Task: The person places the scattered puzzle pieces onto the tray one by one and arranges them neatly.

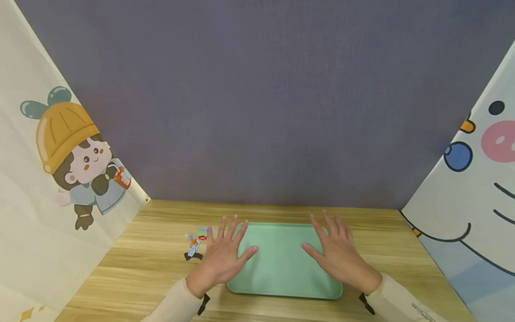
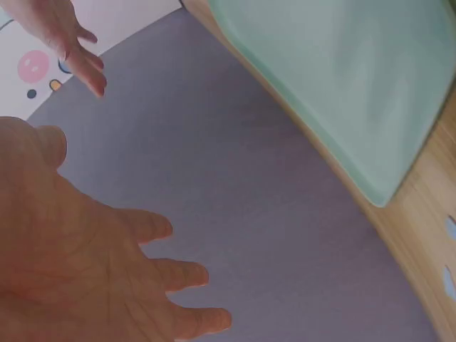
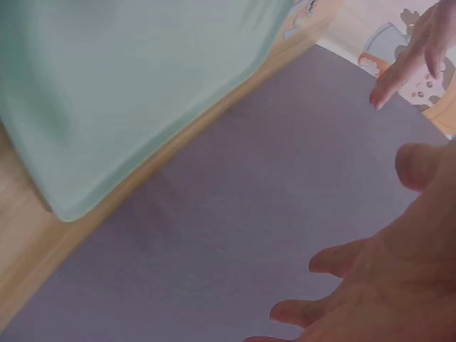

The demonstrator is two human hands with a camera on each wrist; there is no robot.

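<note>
A pale green tray [image 1: 283, 264] with a low rim lies on the wooden table. Over its left side I see my left hand [image 1: 223, 257], fingers spread and palm down, holding nothing. My right hand [image 1: 338, 252] hovers over the tray's right side in the same way, fingers spread. Both wrist views show bare palms, the left palm [image 2: 85, 249] and the right palm [image 3: 392, 278], with the tray beyond them. Several small colourful flat pieces [image 1: 193, 241] lie left of the tray, partly hidden behind my left hand.
The wooden table [image 1: 120, 268] ends at a dark grey partition [image 1: 257, 112] at the back. A pale panel with a cartoon child [image 1: 84, 156] stands on the left, and another with a cartoon animal [image 1: 483, 179] on the right. A dark curved piece [image 1: 194, 256] lies by the colourful ones.
</note>
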